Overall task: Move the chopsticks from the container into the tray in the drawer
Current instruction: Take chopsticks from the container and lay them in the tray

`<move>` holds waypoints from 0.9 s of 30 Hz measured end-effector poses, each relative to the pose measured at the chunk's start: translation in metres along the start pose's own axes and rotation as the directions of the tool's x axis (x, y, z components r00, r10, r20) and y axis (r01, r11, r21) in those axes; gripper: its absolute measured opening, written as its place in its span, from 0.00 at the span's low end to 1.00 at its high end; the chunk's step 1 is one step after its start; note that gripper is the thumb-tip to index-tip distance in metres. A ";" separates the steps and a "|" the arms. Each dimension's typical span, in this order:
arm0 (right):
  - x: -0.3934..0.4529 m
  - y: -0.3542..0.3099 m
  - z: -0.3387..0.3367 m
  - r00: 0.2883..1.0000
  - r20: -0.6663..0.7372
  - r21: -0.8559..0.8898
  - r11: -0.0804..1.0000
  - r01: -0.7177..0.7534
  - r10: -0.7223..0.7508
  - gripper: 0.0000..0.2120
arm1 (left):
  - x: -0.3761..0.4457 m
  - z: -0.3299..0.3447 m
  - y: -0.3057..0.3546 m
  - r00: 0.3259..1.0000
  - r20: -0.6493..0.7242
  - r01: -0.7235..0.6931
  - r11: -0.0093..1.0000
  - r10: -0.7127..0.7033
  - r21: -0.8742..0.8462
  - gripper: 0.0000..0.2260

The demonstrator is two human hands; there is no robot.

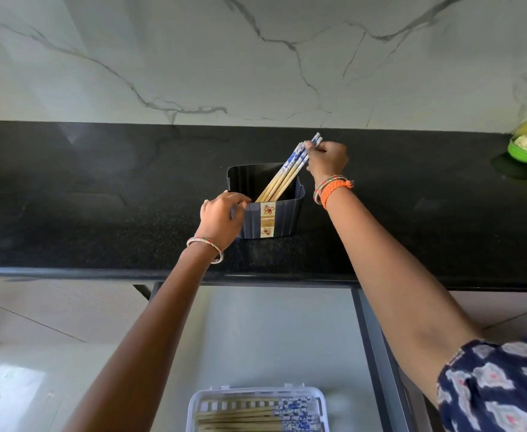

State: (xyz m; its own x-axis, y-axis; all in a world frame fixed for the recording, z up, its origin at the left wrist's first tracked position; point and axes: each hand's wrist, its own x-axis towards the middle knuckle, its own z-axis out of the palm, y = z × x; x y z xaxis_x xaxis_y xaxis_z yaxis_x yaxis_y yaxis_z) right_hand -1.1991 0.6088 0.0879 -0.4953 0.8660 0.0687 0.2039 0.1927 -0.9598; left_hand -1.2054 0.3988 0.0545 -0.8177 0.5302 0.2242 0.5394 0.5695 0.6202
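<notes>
Nearest to me, at the bottom edge, I see the tray (257, 397), a clear slotted plastic rectangle lying in the open drawer (274, 332), whose floor is a smooth pale grey. Several chopsticks already lie flat inside the tray, bamboo shafts to the left and blue-patterned ends to the right.

Both forearms reach forward over the drawer, across the polished, speckled black countertop (100, 194). My left hand (220, 218) is palm-down with a beaded bangle at the wrist; its fingers curl over the near left rim of the container (271, 219), gripping it. The container is a dark ribbed plastic tub, roughly square, with a floral paper label down its front wall.

Just past those fingers, the remaining chopsticks (287, 173) lean as a bundle from the tub's near left corner up toward its far right rim. They are slim, straight pale bamboo with blue-and-white patterned tops. My right hand (327, 160), wrist bent and wrapped in orange thread and bangles, has thumb and fingertips pinched shut around those patterned tops, beyond the tub's far right corner.

Farthest off, behind the fingers, rises a glossy grey-veined white marble wall (256, 57).
</notes>
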 end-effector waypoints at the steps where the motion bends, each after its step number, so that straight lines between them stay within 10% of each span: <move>1: -0.001 -0.004 -0.005 1.000 -0.020 0.008 1.000 0.013 -0.013 0.14 | -0.001 -0.001 0.001 1.000 -0.006 -0.003 1.000 0.003 -0.007 0.11; 9: -0.051 -0.049 -0.091 0.980 -0.201 0.354 0.931 0.085 -0.013 0.09 | -0.026 -0.028 0.016 0.985 -0.137 -0.116 0.992 0.108 -0.050 0.16; 15: -0.156 -0.002 -0.121 0.946 0.066 0.729 0.633 -0.262 0.316 0.10 | -0.108 -0.028 -0.004 0.956 -0.273 -0.120 0.993 0.110 -0.021 0.15; 20: -0.252 0.103 -0.113 0.751 0.290 0.750 0.347 -0.564 0.593 0.12 | -0.205 0.005 -0.066 0.986 0.066 0.149 0.989 -0.150 0.020 0.16; 27: -0.332 0.181 -0.116 0.517 0.281 0.623 0.256 -0.739 0.809 0.05 | -0.285 0.030 -0.122 0.789 0.372 0.457 0.872 -0.488 0.175 0.14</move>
State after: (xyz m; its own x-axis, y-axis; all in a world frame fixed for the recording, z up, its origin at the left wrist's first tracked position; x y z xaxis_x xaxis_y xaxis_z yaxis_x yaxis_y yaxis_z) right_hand -0.9000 0.4101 -0.0769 -0.3280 0.4738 -0.8173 -0.1076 -0.8783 -0.4659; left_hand -1.0320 0.1968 -0.1082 -0.8339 0.3744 -0.4055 0.1321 0.8488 0.5120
